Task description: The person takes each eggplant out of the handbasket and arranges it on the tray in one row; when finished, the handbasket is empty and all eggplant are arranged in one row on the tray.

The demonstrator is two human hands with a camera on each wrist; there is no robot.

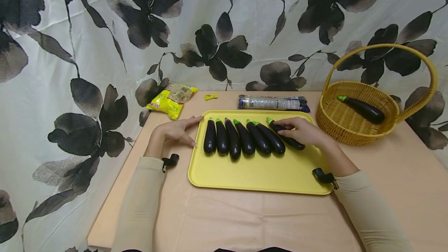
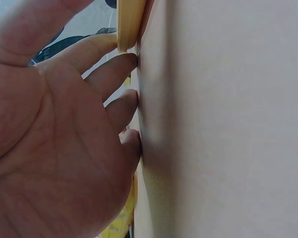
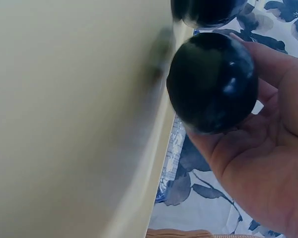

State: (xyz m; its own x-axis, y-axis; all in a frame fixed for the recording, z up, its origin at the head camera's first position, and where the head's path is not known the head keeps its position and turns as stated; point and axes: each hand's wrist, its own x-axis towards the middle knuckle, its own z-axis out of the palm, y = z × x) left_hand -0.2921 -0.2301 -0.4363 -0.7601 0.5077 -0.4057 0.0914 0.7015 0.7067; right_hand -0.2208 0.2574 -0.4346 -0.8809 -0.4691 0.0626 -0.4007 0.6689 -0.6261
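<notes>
Several small dark eggplants (image 1: 233,140) with green tips lie side by side on a yellow tray (image 1: 259,178). My right hand (image 1: 301,129) holds the rightmost eggplant (image 1: 293,142), fingers and thumb around its sides. Seen from the right wrist, the rounded end of that eggplant (image 3: 212,83) faces the camera, with the palm beside it. At the tray's left side, my left hand (image 1: 173,132) touches the rim with thumb and forefinger spread. In the left wrist view its fingers (image 2: 109,77) are extended, with the tips at the tray edge (image 2: 129,25) and the tabletop.
A wicker basket (image 1: 357,139) with a tall handle stands right of the tray, one eggplant (image 1: 364,110) inside. Behind the tray lie a yellow packet (image 1: 171,100), a tiny yellow wrapper (image 1: 211,97) and a long dark-blue package (image 1: 273,103). A floral cloth (image 1: 224,18) hangs behind the table.
</notes>
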